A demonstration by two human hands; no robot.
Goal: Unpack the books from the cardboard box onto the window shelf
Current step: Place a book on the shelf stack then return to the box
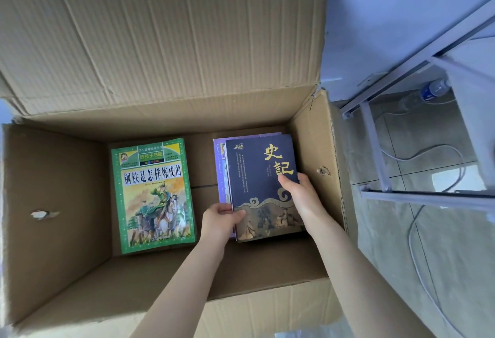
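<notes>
A: The fingers [237, 214] of our left hand [221, 217] pinch the near left edge of the dark navy book with gold characters [262, 185], thumb on the cover. Our right hand [300, 195] grips its right edge the same way.

B: So both hands hold it, low inside the large brown cardboard box [67, 203], on top of a thin purple book [220, 169].

A: Yes. We fear the purple one may rise with it and then slide off; whether our left fingers reach under both, we cannot tell.

B: Also the box is deep. A corner may catch the wall beside our right wrist. The green illustrated paperback [152, 193] lies apart on the left. The window shelf we do not see.
</notes>
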